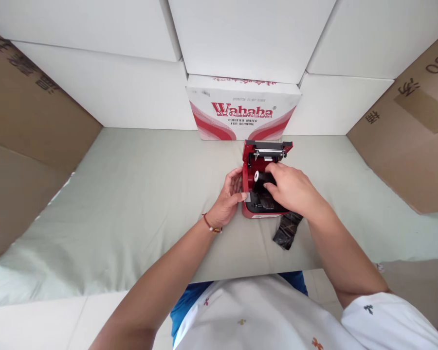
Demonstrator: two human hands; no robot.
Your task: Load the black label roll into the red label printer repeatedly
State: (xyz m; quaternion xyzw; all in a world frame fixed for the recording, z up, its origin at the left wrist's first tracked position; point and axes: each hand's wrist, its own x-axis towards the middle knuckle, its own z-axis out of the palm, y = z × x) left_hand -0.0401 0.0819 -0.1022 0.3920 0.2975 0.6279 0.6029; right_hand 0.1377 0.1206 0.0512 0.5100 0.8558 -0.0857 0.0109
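Note:
A small red label printer [245, 210] stands on the cloth with its lid [268, 149] raised and tilted back. Inside it sits a black roll [260, 181] with a white core end. My right hand [291, 187] reaches in from the right, its thumb and fingers closed around the roll; its palm side is hidden. My left hand [229, 197] grips the printer's left wall, fingers outside and thumb on a grey piece at the rim. A crumpled shiny black strip [288, 231] lies on the cloth just in front of the printer, under my right wrist.
A pale green cloth [149, 194] covers the table. Behind the printer stands a white and red water carton [243, 109] against stacked white boxes [251, 39]. Brown cardboard boxes flank the table at the left [32, 131] and right [412, 126]. The table's front edge is close to my body.

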